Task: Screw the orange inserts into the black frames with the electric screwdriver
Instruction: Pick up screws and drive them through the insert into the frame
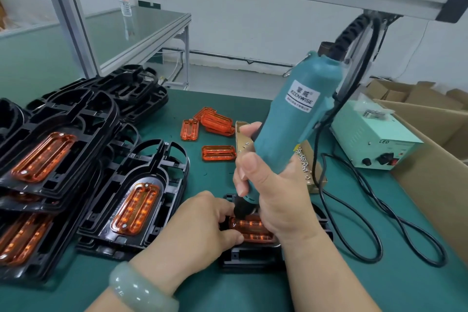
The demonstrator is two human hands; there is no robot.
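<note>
The right hand point(268, 185) has its fingers point(243, 177) wrapped tightly round the teal electric screwdriver point(298, 109). The tool stands nearly upright, its dark tip down on the orange insert point(253, 232) seated in the black frame point(253, 258) on the green worktop point(354, 273). At that frame's left side, the left hand point(202, 225) pinches the insert's end between curled fingers and thumb. Left of the frame lie finished frames point(136, 202); beyond it, loose inserts point(215, 121).
</note>
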